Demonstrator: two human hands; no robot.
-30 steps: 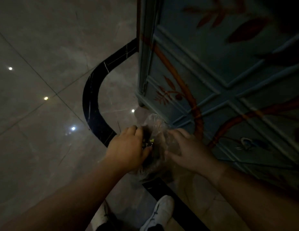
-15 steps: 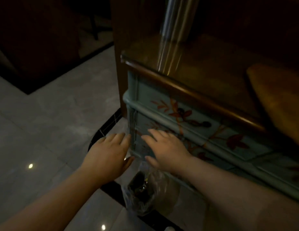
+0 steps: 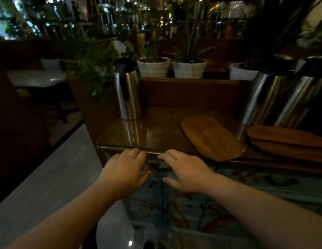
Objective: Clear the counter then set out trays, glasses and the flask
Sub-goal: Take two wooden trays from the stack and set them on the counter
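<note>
Both bare forearms are reaching forward, palms facing down. The left hand (image 3: 125, 170) and right hand (image 3: 186, 171) are hovering side by side, fingers loosely spread, holding nothing.

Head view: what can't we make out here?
- Two flasks on the right: tops blurred and dark.
- Stacked trays: cut off by the right edge, count unclear.
- Bag on the floor: dim at the bottom edge, contents unreadable.
- Glasses: none visible.
- Left hand and right hand: palms face away.
</note>
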